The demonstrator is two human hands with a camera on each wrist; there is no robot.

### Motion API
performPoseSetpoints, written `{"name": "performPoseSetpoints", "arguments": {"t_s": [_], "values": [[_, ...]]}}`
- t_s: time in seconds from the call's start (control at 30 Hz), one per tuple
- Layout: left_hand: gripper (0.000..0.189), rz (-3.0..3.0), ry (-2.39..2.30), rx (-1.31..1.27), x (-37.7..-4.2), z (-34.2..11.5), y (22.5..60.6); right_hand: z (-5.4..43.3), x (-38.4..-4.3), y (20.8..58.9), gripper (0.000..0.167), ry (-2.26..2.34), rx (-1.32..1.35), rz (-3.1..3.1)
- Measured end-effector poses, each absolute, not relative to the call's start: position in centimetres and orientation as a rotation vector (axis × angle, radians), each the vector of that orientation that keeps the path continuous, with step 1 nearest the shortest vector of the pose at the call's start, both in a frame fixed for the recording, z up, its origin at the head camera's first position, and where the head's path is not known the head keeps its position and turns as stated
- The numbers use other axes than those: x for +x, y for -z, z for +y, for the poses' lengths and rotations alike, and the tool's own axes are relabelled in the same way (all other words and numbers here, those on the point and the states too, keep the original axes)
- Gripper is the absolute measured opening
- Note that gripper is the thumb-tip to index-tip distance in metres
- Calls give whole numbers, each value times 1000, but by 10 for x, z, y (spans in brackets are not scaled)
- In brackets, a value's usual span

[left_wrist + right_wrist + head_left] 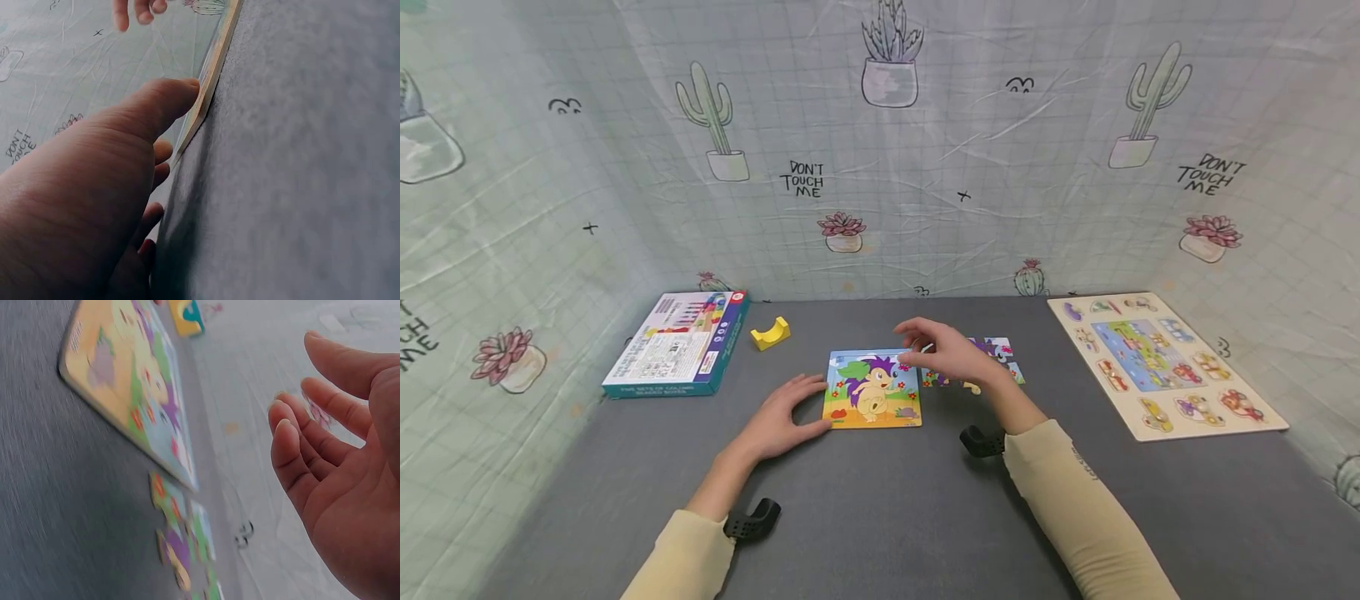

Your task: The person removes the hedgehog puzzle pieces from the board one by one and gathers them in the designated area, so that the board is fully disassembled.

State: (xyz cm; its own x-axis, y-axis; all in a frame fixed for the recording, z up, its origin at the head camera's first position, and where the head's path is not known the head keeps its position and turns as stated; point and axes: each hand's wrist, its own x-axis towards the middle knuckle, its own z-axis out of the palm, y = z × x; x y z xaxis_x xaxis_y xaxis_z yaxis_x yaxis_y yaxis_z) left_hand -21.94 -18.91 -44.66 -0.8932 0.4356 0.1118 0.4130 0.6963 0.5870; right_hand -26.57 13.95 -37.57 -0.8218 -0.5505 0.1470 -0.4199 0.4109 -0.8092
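Note:
A small puzzle board [880, 421] with a hedgehog picture lies flat on the grey table. My left hand [781, 421] rests at its left side, thumb near the lower corner and fingertips by the edge above. In the left wrist view the thumb [165, 103] reaches the board's wooden edge. Over the board's upper right corner hovers my right hand [951, 354], fingers loosely bent. The right wrist view shows nothing between these fingers [334, 403]. Loose jigsaw pieces [175, 553] lie just right of the board, partly hidden behind the right hand in the head view.
A flat boxed toy set [662, 350] lies at the back left, with a yellow arch-shaped block [771, 335] beside it. On the right is a larger wooden picture board [1180, 432]. A cactus-print cloth [925, 167] hangs behind the table.

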Motion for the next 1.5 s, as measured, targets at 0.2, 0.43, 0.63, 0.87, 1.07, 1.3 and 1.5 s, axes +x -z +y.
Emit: {"name": "performPoseSetpoints", "arguments": {"t_s": [0.2,0.43,0.63,0.87,1.07,1.3,1.5], "values": [[65,2836,-961,751,-216,-191,446,113,-264,384,42,1321,-905,2497],[61,2854,-939,781,-214,-190,449,84,-258,396,48,1255,-908,2440],[58,2870,-926,811,-214,-188,450,72,-256,407,45,1203,-898,2414],[59,2856,-926,792,-215,-187,448,65,-256,415,36,1130,-887,2477],[58,2858,-941,797,-217,-191,448,55,-253,414,40,1001,-884,2580],[58,2857,-946,801,-217,-194,449,45,-249,416,49,855,-848,2695],[58,2858,-949,798,-215,-195,449,40,-244,416,50,807,-832,2736]]}}
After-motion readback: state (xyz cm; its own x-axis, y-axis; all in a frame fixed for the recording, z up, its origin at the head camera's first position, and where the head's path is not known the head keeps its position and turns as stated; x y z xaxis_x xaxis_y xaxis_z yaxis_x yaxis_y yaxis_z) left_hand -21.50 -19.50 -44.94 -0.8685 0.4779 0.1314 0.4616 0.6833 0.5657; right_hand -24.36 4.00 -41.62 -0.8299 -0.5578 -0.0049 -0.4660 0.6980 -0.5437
